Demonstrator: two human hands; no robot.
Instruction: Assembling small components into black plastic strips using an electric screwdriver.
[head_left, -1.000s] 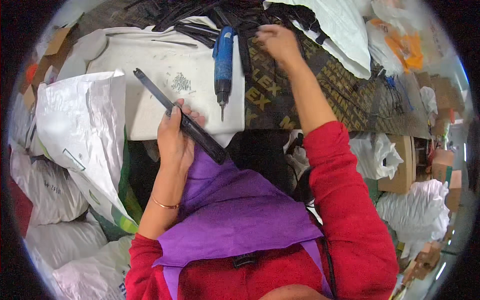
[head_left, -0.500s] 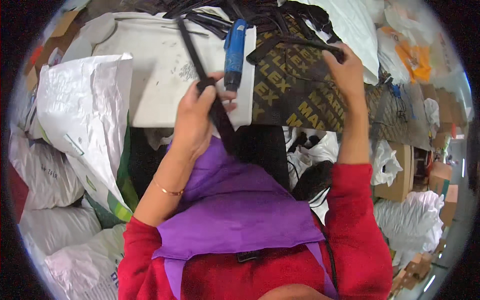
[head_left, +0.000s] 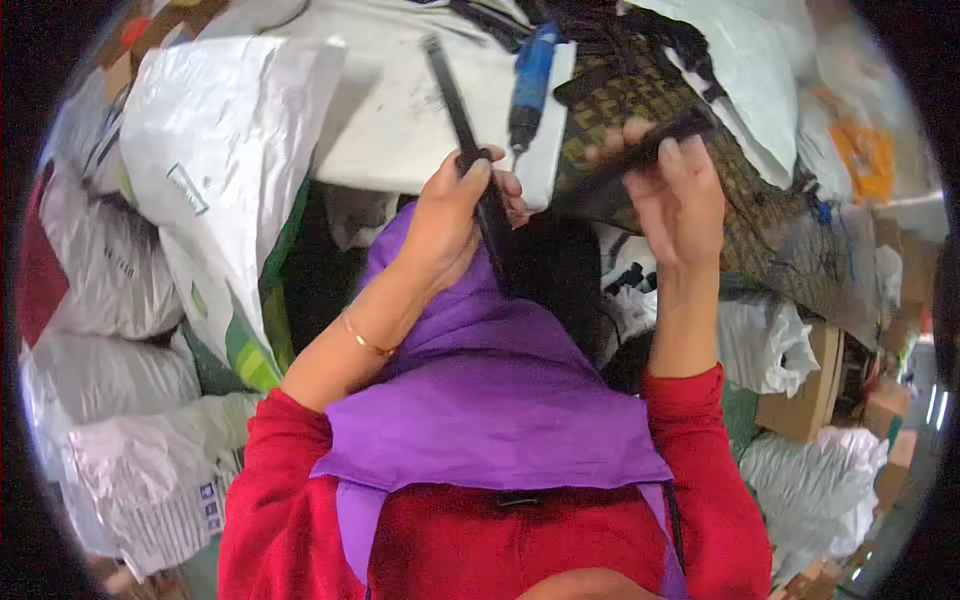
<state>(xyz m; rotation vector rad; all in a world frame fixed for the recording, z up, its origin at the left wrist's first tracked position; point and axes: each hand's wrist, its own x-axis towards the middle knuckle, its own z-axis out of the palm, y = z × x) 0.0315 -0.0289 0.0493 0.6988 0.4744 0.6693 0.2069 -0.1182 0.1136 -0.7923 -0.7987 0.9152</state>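
My left hand (head_left: 447,222) is closed around the middle of a long, narrow black bar-like piece (head_left: 450,95), which slants from the white work surface (head_left: 375,130) down toward my lap. In my right hand (head_left: 682,210) is another dark, elongated piece (head_left: 645,148), gripped by the thumb against the fingers; blur hides its exact kind. A blue electric screwdriver (head_left: 533,80) with a dark tip lies just beyond my left hand, its bit pointing toward me. The two black pieces are apart from each other.
Several black strips (head_left: 480,22) are heaped at the far side. A dark printed sheet (head_left: 745,215) covers the right part of the surface. White plastic sacks (head_left: 215,150) crowd the left, and bags and a cardboard box (head_left: 800,395) stand at the right. My purple apron (head_left: 490,430) covers my lap.
My right hand has drawn back from the far pile, turning and bringing the dark piece with it. My left hand keeps its hold on the black bar. The whole view has shifted.
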